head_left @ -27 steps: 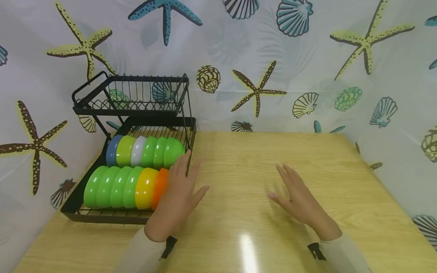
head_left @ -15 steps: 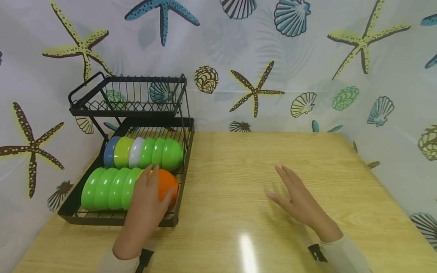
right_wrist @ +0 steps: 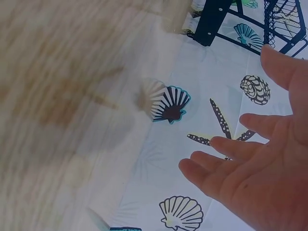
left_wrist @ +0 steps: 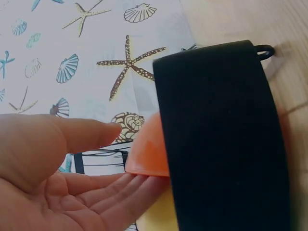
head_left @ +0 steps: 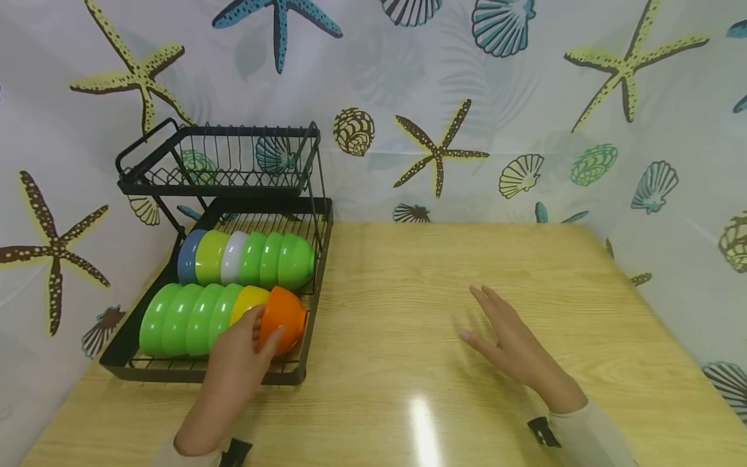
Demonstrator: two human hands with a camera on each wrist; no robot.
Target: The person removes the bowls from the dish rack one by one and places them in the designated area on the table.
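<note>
My left hand reaches into the front row of bowls in the black dish rack. Its fingers slip between the orange bowl, last on the right, and the yellow bowl. In the left wrist view, nearly straight fingers touch the rim of the orange bowl, while the thumb stands a little apart from it. A dark band hides part of that bowl. My right hand hovers over the right side of the table, fingers extended, holding nothing; the right wrist view shows its palm.
Several green bowls fill the rest of the front row. Behind them stands a second row with blue, yellow-green, white and green bowls. The rack's upper basket overhangs the back. A patterned curtain surrounds the wooden table.
My left hand has moved left and down from beside the rack's right edge to the orange bowl, its fingers now behind the rim. The right hand stays almost in place.
</note>
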